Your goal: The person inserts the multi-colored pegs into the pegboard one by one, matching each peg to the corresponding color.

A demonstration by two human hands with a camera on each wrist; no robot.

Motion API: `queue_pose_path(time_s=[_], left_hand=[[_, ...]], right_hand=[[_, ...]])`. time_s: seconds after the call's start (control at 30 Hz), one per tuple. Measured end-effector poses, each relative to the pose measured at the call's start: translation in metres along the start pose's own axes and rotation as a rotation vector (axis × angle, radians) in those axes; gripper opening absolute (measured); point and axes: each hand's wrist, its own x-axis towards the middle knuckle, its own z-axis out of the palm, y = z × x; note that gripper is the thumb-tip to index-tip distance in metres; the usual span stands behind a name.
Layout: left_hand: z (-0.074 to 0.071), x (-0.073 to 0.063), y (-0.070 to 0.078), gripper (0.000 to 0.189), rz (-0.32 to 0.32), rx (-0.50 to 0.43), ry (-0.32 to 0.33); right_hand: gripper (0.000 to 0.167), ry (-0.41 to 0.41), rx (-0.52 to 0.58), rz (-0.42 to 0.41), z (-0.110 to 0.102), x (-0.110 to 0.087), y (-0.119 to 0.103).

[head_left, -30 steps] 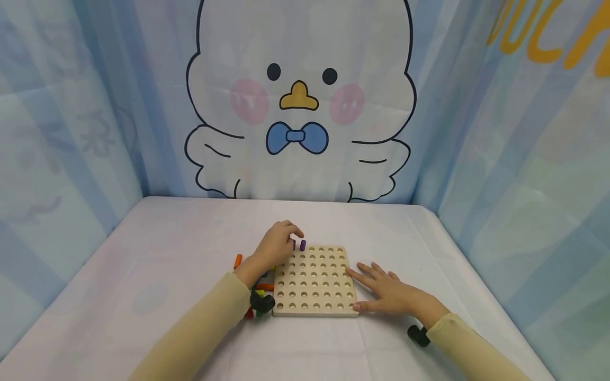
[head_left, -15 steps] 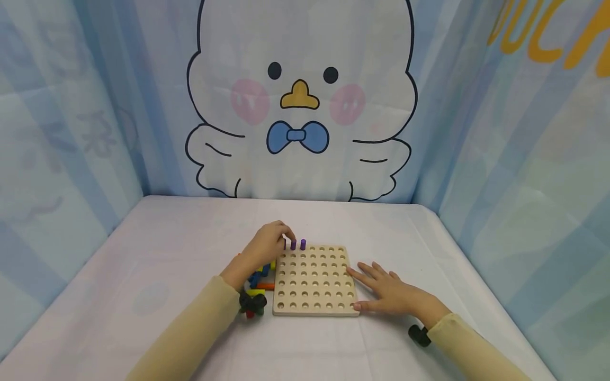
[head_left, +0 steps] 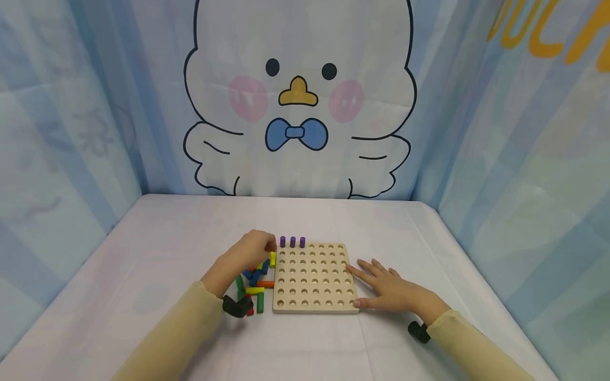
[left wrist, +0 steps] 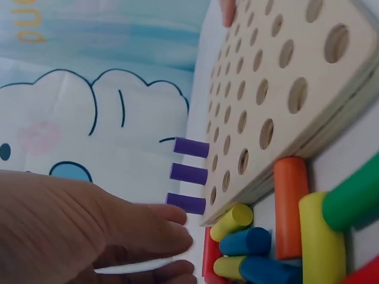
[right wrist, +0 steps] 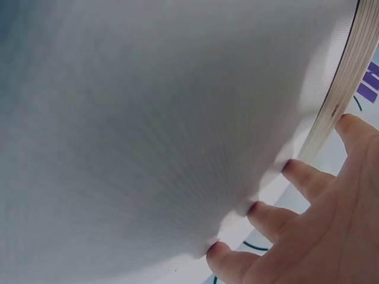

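A pale wooden pegboard (head_left: 314,286) with rows of holes lies on the table. Three purple pegs (head_left: 293,242) stand upright along its far left row. My left hand (head_left: 245,254) hovers off the board's far left corner, above the near pile of pegs. Its fingers bend loosely in the left wrist view, with no peg between them; the nearest purple peg (left wrist: 186,203) shows just past the fingertips. On the right, my right hand (head_left: 393,291) lies spread on the cloth, thumb and index finger touching the board's right edge.
Loose pegs lie heaped along the board's left side: an orange peg (left wrist: 290,207), a yellow peg (head_left: 254,291), a green peg (head_left: 260,302), and blue and red ones. White cloth (head_left: 190,227) covers the table. A curtain with a cartoon duck (head_left: 297,95) hangs behind.
My left hand has let go at the purple pegs and drawn left and toward me, bringing all three into view. The right hand stays in place on the board's edge.
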Motion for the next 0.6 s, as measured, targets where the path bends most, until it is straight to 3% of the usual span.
queue_pose_path(time_s=[0.23,0.4,0.6], left_hand=[[-0.002,-0.021,0.002,0.013,-0.102,0.040,-0.077],[0.001,-0.034,0.002,0.013,-0.131,0.039,-0.096],[0.007,-0.036,0.002,0.015,-0.135,0.045,-0.113]], right_hand=[[0.089,0.008,-0.002,0.000,-0.002,0.001,0.001],[0.089,0.006,0.010,0.000,-0.002,0.000,-0.001],[0.089,0.005,0.010,0.005,-0.001,0.000,0.000]])
